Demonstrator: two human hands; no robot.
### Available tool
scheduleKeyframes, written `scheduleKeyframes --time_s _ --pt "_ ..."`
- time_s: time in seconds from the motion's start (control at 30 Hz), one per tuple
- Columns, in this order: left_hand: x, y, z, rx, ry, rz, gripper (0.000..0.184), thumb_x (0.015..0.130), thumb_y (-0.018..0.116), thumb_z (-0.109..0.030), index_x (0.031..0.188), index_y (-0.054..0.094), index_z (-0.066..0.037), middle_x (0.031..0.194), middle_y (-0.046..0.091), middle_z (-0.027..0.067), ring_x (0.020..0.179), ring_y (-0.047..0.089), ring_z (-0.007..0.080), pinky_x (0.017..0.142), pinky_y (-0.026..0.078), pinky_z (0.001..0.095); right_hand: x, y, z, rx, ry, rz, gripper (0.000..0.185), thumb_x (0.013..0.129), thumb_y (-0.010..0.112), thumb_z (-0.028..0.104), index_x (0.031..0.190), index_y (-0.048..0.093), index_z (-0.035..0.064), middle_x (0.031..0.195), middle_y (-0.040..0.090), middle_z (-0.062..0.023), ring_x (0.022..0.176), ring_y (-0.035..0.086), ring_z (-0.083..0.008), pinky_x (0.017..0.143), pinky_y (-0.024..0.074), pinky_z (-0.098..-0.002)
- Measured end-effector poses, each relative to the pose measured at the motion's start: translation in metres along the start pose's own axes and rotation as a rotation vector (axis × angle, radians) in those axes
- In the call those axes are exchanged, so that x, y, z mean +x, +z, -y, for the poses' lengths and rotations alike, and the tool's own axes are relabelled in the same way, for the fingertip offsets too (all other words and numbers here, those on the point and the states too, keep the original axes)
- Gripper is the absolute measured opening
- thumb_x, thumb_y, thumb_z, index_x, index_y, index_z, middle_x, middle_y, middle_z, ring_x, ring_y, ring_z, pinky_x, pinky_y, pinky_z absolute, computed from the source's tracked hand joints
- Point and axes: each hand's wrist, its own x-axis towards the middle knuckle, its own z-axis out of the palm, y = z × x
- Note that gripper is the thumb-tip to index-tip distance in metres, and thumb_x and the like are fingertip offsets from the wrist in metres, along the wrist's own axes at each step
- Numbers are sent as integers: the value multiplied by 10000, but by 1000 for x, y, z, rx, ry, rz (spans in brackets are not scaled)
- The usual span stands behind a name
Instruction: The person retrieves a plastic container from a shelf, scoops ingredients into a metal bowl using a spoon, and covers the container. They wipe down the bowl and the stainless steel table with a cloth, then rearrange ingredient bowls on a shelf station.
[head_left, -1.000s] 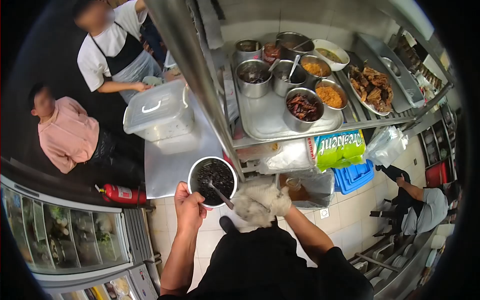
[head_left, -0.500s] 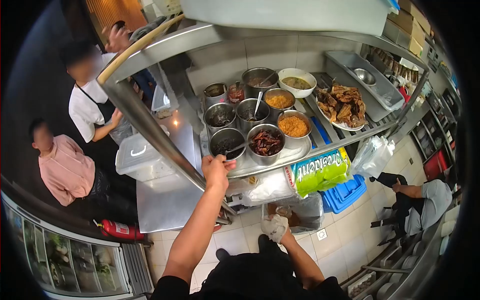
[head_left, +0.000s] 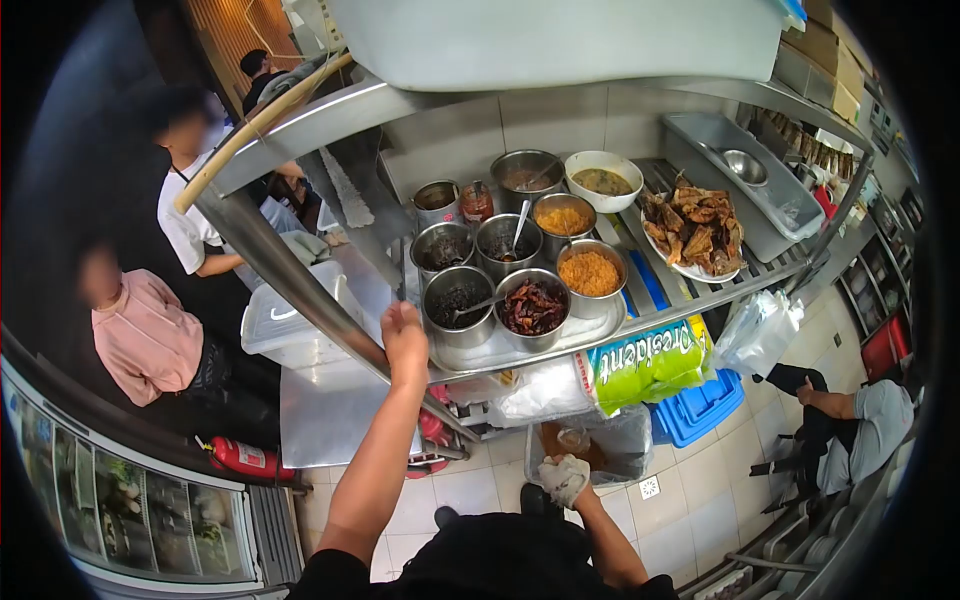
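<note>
My left hand (head_left: 404, 335) is bare and closed at the left end of the shelf, beside the metal tray (head_left: 465, 358). A thin dark upright piece (head_left: 402, 272) rises from its fingers; its kind is unclear. Nearest to that hand stands a steel pot of dark sauce (head_left: 458, 302) with a spoon in it. Beside it is a pot of dark red chillies (head_left: 533, 308). My right hand (head_left: 566, 480), in a whitish glove, hangs low with curled fingers in front of a clear-lined bin (head_left: 628, 440). Whatever it may hold is hidden.
A plate of fried pieces (head_left: 692, 232) and a grey tub (head_left: 735, 165) share the slatted shelf. The steel post (head_left: 300, 285) rises at left. Two people stand beyond it, and a seated person (head_left: 865, 410) is at right. A blue lid (head_left: 700, 410) lies below.
My left hand has left the dark sauce pot's rim and moved left and slightly up; a thin dark piece now shows above it. The right hand has shifted slightly. The view has tilted.
</note>
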Motion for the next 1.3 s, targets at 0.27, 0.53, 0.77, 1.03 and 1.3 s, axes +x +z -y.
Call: scheduleKeyframes --time_s 0.27,0.53,0.77,1.03,1.3 --pt "126 58 1 341 -159 65 234 699 663 -107 836 630 80 804 633 158 781 613 282 733 480 368 -1 9 -19 -102 -54 126 286 821 468 273 657 590 73 727 623 -191 677 620 -378 612 497 -463" --pt "104 73 -21 42 -136 -50 201 651 527 32 818 583 129 698 608 188 607 631 280 440 485 369 -31 26 -55 -78 -28 58 294 826 463 289 670 589 74 688 621 -164 699 615 -375 625 483 -466" --pt "94 66 -47 90 -182 -38 174 747 477 -18 850 555 98 655 610 181 447 602 234 339 437 319 -43 2 -42 -17 138 130 276 817 467 279 760 649 79 748 640 -179 733 626 -368 654 488 -460" --pt "116 64 -26 -291 -14 -56 158 730 516 -61 793 449 67 662 573 166 431 583 229 333 445 340 -32 11 -41 -211 -105 257 231 775 488 277 709 615 95 753 637 -171 727 614 -379 633 477 -465" --pt "15 40 -122 -394 29 137 169 760 530 -39 839 381 -41 649 524 120 454 599 230 316 371 301 -11 82 -73 -285 -315 198 258 775 515 317 744 627 87 748 645 -167 716 627 -351 609 484 -447"
